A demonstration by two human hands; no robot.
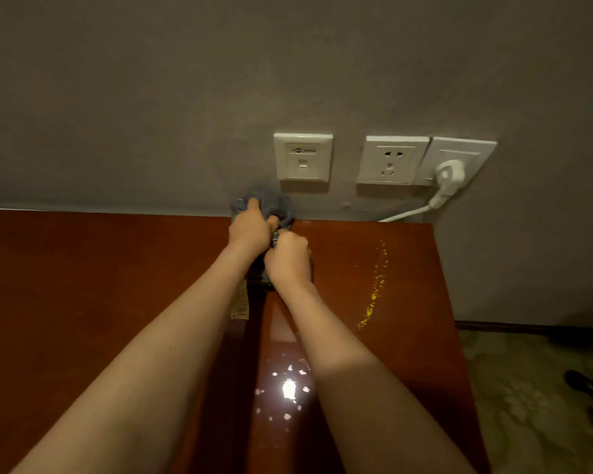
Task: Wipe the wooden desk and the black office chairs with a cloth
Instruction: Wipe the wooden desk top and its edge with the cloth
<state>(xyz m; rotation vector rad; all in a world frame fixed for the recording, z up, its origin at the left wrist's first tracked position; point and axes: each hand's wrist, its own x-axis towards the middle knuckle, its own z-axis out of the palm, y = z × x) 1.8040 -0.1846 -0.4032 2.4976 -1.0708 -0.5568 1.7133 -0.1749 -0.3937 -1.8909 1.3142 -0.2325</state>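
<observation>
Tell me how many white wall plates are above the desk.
3. A data plate on the left, above the cloth; an unused power socket in the middle; a third plate right beside it, with a white plug in it. None looks hidden.

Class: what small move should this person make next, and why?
Probably slide the bunched grey-blue cloth rightward: the left hand and right hand grip it at the far edge of the reddish-brown wooden desk, and yellow specks lie right of them.

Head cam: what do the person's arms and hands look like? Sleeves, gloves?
The left hand and right hand are ungloved. Both arms are bare to the frame edge, no sleeves in view; no watch or bracelet shows at either wrist.
</observation>
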